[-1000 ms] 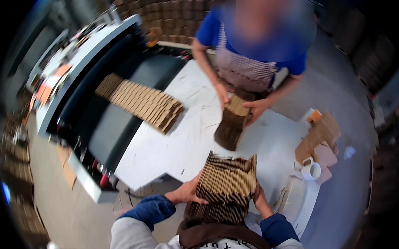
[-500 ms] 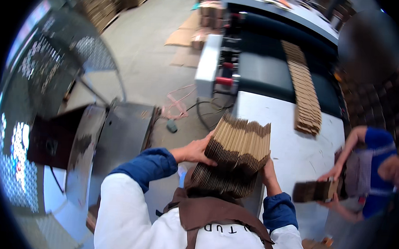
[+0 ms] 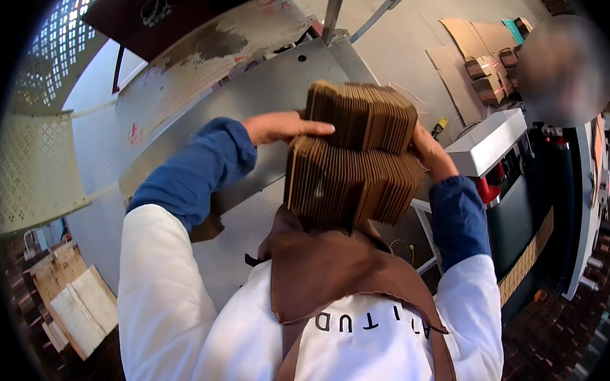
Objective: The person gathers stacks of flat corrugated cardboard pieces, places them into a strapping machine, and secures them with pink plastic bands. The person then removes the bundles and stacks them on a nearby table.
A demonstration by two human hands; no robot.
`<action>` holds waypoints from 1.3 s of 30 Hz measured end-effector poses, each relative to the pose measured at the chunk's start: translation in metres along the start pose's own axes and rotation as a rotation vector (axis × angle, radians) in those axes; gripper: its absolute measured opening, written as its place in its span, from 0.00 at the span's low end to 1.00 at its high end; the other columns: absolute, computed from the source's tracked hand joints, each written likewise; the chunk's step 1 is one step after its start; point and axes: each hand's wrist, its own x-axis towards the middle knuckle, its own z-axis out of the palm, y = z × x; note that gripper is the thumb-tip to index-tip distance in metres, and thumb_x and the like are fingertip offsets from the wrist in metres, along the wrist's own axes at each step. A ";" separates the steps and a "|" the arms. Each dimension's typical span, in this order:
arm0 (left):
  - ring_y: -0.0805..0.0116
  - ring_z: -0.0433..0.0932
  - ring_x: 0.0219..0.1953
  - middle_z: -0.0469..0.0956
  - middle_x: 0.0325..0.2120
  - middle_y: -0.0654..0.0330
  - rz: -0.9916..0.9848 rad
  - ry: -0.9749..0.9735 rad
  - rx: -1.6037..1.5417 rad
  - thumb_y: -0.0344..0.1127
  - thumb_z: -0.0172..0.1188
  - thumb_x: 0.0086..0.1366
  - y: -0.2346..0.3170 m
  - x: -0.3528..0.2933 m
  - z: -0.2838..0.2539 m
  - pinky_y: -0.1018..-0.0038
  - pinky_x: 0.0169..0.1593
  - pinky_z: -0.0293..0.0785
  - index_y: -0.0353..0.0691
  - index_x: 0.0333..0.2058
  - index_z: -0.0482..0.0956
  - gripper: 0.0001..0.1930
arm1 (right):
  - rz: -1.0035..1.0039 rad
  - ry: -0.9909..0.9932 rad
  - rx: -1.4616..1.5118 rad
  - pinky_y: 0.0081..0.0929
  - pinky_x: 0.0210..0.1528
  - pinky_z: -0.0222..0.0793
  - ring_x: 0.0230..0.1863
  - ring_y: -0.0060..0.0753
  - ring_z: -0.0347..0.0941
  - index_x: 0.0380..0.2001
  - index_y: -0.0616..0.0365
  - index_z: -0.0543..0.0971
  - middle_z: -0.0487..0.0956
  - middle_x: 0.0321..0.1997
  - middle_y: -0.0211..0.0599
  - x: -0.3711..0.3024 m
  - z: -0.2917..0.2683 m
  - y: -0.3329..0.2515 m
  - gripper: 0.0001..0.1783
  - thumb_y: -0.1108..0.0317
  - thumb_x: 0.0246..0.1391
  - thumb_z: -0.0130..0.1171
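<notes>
Between left grip [image 3: 281, 127] and right grip [image 3: 432, 152] are two cardboard bundles [image 3: 362, 117] [image 3: 350, 182].

The left hand [image 3: 281, 127] — thumb aside — has its fingers hidden by the upper cardboard bundle [image 3: 364, 118].

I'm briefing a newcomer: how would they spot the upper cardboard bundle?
Find the brown apron, lower middle of the picture. Above it comes the lower cardboard bundle. The upper cardboard bundle sits above that, set apart by the thumb of the left hand across it.
</notes>
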 end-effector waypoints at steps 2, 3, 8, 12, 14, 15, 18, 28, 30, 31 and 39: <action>0.71 0.79 0.44 0.80 0.45 0.58 -0.083 0.032 -0.170 0.52 0.62 0.63 0.000 -0.013 -0.023 0.75 0.50 0.75 0.33 0.52 0.74 0.29 | -0.051 -0.071 0.002 0.29 0.40 0.71 0.41 0.32 0.74 0.52 0.63 0.73 0.78 0.42 0.41 0.026 0.027 -0.035 0.45 0.29 0.61 0.31; 0.72 0.80 0.42 0.80 0.43 0.59 -0.160 0.071 -0.216 0.53 0.61 0.63 -0.007 -0.016 -0.034 0.76 0.48 0.77 0.33 0.51 0.74 0.28 | -0.015 -0.134 -0.053 0.30 0.42 0.71 0.42 0.32 0.74 0.53 0.64 0.73 0.78 0.43 0.43 0.035 0.031 -0.046 0.45 0.30 0.61 0.32; 0.72 0.81 0.42 0.81 0.44 0.58 -0.315 0.059 -0.398 0.59 0.56 0.64 -0.022 -0.014 -0.081 0.76 0.48 0.77 0.34 0.52 0.74 0.32 | -0.123 -0.299 -0.599 0.29 0.46 0.72 0.43 0.34 0.75 0.52 0.71 0.72 0.79 0.41 0.47 0.131 0.032 -0.058 0.48 0.30 0.61 0.33; 0.75 0.79 0.45 0.80 0.46 0.62 -0.421 0.195 -0.422 0.63 0.59 0.60 -0.068 0.021 -0.095 0.78 0.50 0.74 0.39 0.51 0.77 0.34 | -0.111 -0.462 -0.580 0.27 0.33 0.76 0.28 0.36 0.77 0.51 0.70 0.74 0.79 0.31 0.43 0.171 0.058 -0.045 0.51 0.27 0.59 0.30; 0.64 0.80 0.44 0.81 0.44 0.55 -0.460 0.352 -0.347 0.70 0.60 0.53 -0.074 0.030 -0.085 0.64 0.48 0.77 0.41 0.51 0.77 0.39 | 0.224 -0.496 -0.504 0.33 0.45 0.73 0.39 0.41 0.77 0.60 0.66 0.67 0.81 0.38 0.49 0.182 0.070 -0.066 0.46 0.32 0.62 0.33; 0.64 0.80 0.44 0.81 0.44 0.55 -0.455 0.363 -0.370 0.70 0.60 0.53 -0.072 0.032 -0.082 0.65 0.49 0.76 0.41 0.51 0.77 0.39 | 0.229 -0.516 -0.485 0.31 0.39 0.74 0.34 0.40 0.78 0.59 0.68 0.67 0.81 0.36 0.49 0.185 0.065 -0.066 0.51 0.27 0.58 0.31; 0.68 0.80 0.41 0.81 0.42 0.56 -0.416 0.358 -0.533 0.71 0.60 0.54 -0.096 0.033 -0.080 0.69 0.48 0.74 0.41 0.48 0.79 0.38 | 0.300 -0.623 -0.454 0.29 0.28 0.78 0.27 0.39 0.80 0.62 0.70 0.63 0.80 0.34 0.51 0.186 0.063 -0.071 0.63 0.16 0.47 0.30; 0.73 0.81 0.40 0.82 0.39 0.59 -0.405 0.296 -0.632 0.59 0.64 0.58 -0.103 0.043 -0.083 0.76 0.45 0.77 0.35 0.48 0.76 0.32 | 0.318 -0.634 -0.675 0.26 0.29 0.75 0.25 0.32 0.75 0.45 0.66 0.78 0.79 0.31 0.40 0.185 0.077 -0.086 0.52 0.20 0.50 0.40; 0.71 0.81 0.41 0.81 0.40 0.57 -0.396 0.338 -0.583 0.57 0.64 0.59 -0.098 0.046 -0.079 0.76 0.46 0.76 0.34 0.50 0.75 0.32 | 0.280 -0.605 -0.653 0.26 0.29 0.75 0.24 0.31 0.74 0.42 0.67 0.79 0.78 0.29 0.39 0.184 0.078 -0.083 0.51 0.21 0.49 0.43; 0.70 0.80 0.42 0.81 0.40 0.56 -0.393 0.358 -0.556 0.56 0.64 0.59 -0.095 0.047 -0.077 0.76 0.47 0.76 0.33 0.50 0.75 0.32 | 0.241 -0.587 -0.679 0.25 0.29 0.74 0.24 0.30 0.73 0.42 0.68 0.78 0.78 0.27 0.39 0.182 0.082 -0.083 0.51 0.21 0.48 0.46; 0.64 0.80 0.44 0.82 0.41 0.56 0.106 0.877 -0.028 0.47 0.70 0.55 -0.042 0.024 -0.080 0.69 0.49 0.75 0.33 0.49 0.76 0.29 | -0.354 -0.546 -0.649 0.36 0.53 0.70 0.50 0.51 0.76 0.57 0.63 0.68 0.79 0.46 0.51 0.183 0.077 -0.132 0.50 0.34 0.41 0.66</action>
